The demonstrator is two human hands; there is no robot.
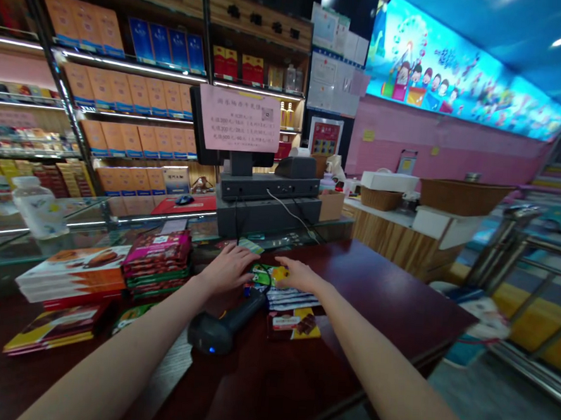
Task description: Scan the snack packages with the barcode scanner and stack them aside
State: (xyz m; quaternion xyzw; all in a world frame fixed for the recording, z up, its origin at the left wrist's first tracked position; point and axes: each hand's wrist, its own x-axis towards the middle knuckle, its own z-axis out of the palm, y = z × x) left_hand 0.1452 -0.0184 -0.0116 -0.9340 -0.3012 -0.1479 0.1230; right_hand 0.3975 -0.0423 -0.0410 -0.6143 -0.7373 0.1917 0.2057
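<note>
Both my arms reach forward over a dark red counter (379, 305). My left hand (229, 267) lies palm down, fingers stretched out, beside a small green and yellow packet (271, 275). My right hand (298, 276) rests flat on the other side of that packet, fingers extended, over a pile of flat blue-white packets (294, 299). A chocolate bar pack (295, 324) lies just in front of the pile. A black handheld barcode scanner (223, 325) lies on the counter between my forearms, its cable looping toward the packets.
A cash register with a monitor and pink notice (241, 120) stands behind my hands. Stacks of chocolate bars (157, 263) and orange boxes (74, 273) lie at the left. Behind them are glass cases and shelves of boxes. Wicker baskets (462, 196) sit on a wooden counter at the right.
</note>
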